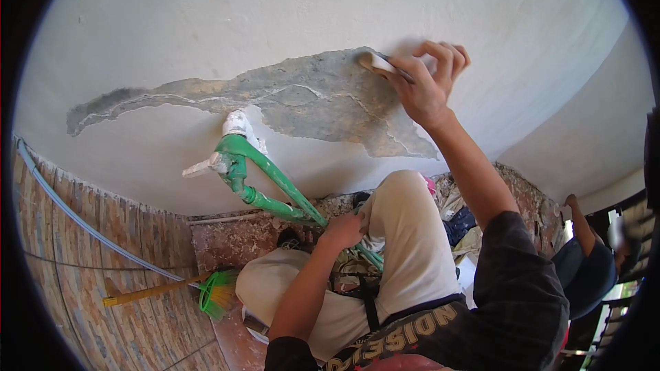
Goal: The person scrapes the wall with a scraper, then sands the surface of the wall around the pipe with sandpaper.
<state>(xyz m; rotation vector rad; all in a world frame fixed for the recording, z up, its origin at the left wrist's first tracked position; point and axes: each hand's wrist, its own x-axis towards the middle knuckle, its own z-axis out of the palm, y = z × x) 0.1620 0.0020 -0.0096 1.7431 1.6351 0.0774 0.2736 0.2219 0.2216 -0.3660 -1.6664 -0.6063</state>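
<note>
Wall (206,14) with bare grey patch (309,113), seen from the wearer's head. Right hand (430,89): thumb and forefinger closed in a pinch on the tool (375,63), remaining fingers bent and free of it. The tool, pale at its tip, is at the upper right end of the patch, by the border with the pale coat; whether it bears on the wall or sits just off it cannot be told. Left hand (344,229): fingers curled, low beside the raised knee (405,213) and next to the green hose (275,175); whether it grips the hose cannot be told.

The step in hand appears to be working along the patch's border. Good practice would be to keep the tool at a shallow angle, use short, even strokes and follow the edge without gouging the sound coat. A firmer grip, with more fingers behind the tool, would probably steady the pressure. The pale line (302,87) across the patch, perhaps a crack, merits lighter strokes. Below the patch, the tap (234,161) juts out and calls for care near its base.
</note>
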